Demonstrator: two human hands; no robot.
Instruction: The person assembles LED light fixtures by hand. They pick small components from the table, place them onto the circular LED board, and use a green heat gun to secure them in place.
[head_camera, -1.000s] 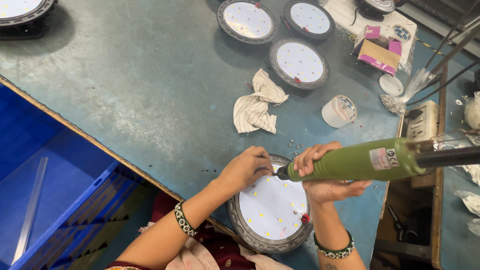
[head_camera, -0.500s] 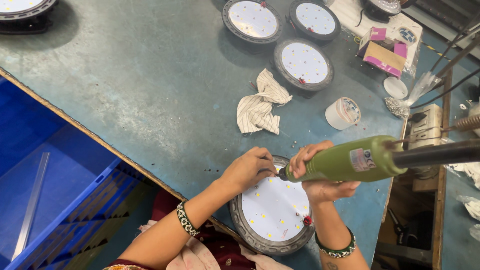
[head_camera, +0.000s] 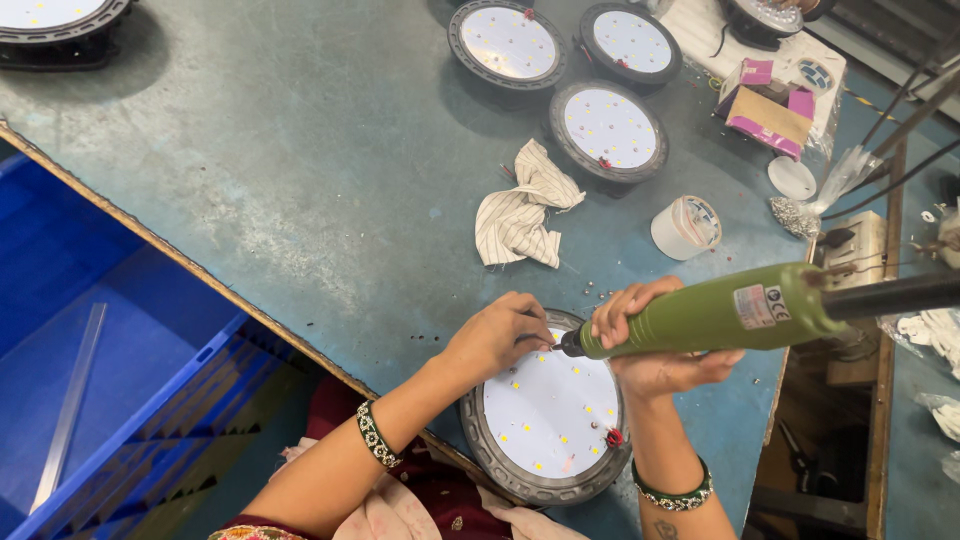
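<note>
Gripping a green electric screwdriver (head_camera: 715, 315), right hand (head_camera: 650, 335) is wrapped around its barrel, tool lying near horizontal, tip at the upper left rim of the round LED lamp (head_camera: 548, 415). Left hand (head_camera: 497, 335) is curled loosely, fingertips pinched at that same rim point right by the tip; too small to tell what they hold. Lamp sits at the near edge of the grey-green tabletop (head_camera: 300, 180), white panel up, small red connector on its right side.

Around it: crumpled striped rag (head_camera: 520, 215) just beyond the hands, small white tape roll (head_camera: 685, 228) to its right, loose screws scattered between. Three more round lamps (head_camera: 610, 130) grouped farther back, well apart. Pink-and-brown carton (head_camera: 768, 115) at far right, bag of small parts beside it. Blue plastic crate (head_camera: 110, 350) below the tabletop's left edge. Screwdriver body crosses over the lamp's upper right and hides the right palm.
</note>
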